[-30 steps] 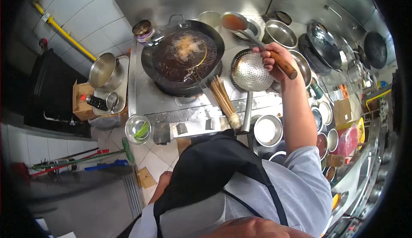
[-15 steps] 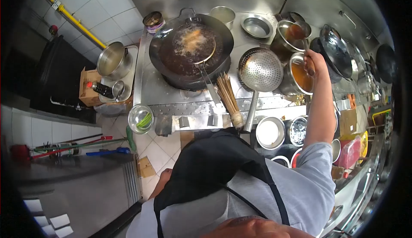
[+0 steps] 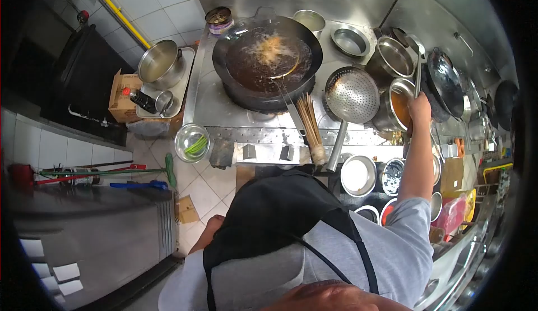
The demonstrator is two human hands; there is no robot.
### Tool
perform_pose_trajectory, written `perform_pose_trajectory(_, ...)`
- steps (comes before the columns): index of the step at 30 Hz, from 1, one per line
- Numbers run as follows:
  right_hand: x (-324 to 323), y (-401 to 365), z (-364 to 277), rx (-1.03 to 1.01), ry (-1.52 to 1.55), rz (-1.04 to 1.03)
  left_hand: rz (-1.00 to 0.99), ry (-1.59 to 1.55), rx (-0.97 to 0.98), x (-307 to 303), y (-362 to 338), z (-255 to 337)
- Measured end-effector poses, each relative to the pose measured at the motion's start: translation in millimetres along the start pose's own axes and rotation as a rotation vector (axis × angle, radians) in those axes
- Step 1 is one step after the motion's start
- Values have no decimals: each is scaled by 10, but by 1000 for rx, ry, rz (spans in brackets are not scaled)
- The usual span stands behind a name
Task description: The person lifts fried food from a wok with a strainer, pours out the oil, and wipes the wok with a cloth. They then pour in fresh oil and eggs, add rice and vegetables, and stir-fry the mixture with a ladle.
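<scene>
My right hand is closed around the handle of a metal ladle. The ladle's bowl is at the far end, by the right rim of a deep steel pot; it is seen nearly side-on, so its inside is hidden. Just left of my hand stands a pot of orange-brown liquid. My left hand hangs low beside the black apron, its fingers mostly hidden. In the large wok, pale golden food bubbles in dark oil, and a wire-handled skimmer rests in it.
A perforated strainer and a bamboo brush lie on the stove's front. A glass bowl with green strips sits at the left corner. Round tubs, one holding white powder, stand below right. More woks are stacked at far right.
The ladle, which held reddish-brown liquid over the pots, has swung right and turned on its side. My right hand has moved slightly nearer to me. The whole view has shifted.
</scene>
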State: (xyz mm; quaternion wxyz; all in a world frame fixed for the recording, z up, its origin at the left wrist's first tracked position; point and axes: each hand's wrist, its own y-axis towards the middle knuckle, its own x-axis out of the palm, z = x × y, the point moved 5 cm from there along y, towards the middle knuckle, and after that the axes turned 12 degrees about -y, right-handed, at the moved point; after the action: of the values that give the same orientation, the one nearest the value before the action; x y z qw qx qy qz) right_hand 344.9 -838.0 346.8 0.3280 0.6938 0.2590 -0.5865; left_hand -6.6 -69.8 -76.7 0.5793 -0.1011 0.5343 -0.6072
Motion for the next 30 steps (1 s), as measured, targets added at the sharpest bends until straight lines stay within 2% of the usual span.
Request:
perform_pose_trajectory(1,67,1,21,-4,-2,0,-1,-4,-2,-26,-38,23)
perform_pose_trajectory(3,183,44,40,-155,90,130,-30,24,26,-74,-112,82)
perform_pose_trajectory(4,195,51,54,-158,87,127,-33,21,21,-45,-4,-85)
perform_pose_trajectory(6,411,39,67,56,893,-341,-197,11,195,108,246,-351)
perform_pose_trajectory(7,310,-88,-44,52,888,-345,-199,6,191,109,238,-376)
perform_pose_trajectory(9,-30,-576,-386,104,1161,-383,-234,524,428,172,178,-303)
perform_pose_trajectory(10,-128,-720,-461,101,1155,-387,-237,518,425,190,204,-336)
perform_pose_trajectory(12,-210,-979,-649,58,1239,-540,-141,420,505,167,312,-358)
perform_pose_trajectory(13,-199,-1036,-739,55,1238,-539,-140,417,506,175,364,-361)
perform_pose_trajectory(17,-63,-1404,-1331,-139,1045,-719,-87,6,165,-65,298,-249)
perform_pose_trajectory(18,26,-1447,-1489,-185,978,-723,-70,-89,77,-157,197,-140)
perform_pose_trajectory(19,129,-1482,-1651,-232,911,-725,-67,-91,82,-198,149,-33)
perform_pose_trajectory(21,234,-1609,-1980,-230,799,-729,-97,-180,-47,-240,128,13)
perform_pose_trajectory(22,408,-1576,-2093,-311,739,-668,-92,-184,-44,-312,63,64)
perform_pose_trajectory(24,405,-1676,-2321,-395,618,-576,-152,77,278,-416,-121,238)
perform_pose_trajectory(25,547,-1702,-2385,-343,674,-651,-150,75,280,-424,-158,256)
perform_pose_trajectory(27,707,-1708,-2489,-384,620,-640,-68,106,226,-463,-246,273)
perform_pose_trajectory(29,824,-1749,-2546,-369,671,-677,-181,382,451,-43,336,-368)
perform_pose_trajectory(30,853,-1778,-2565,-351,722,-714,-218,506,576,54,404,-414)
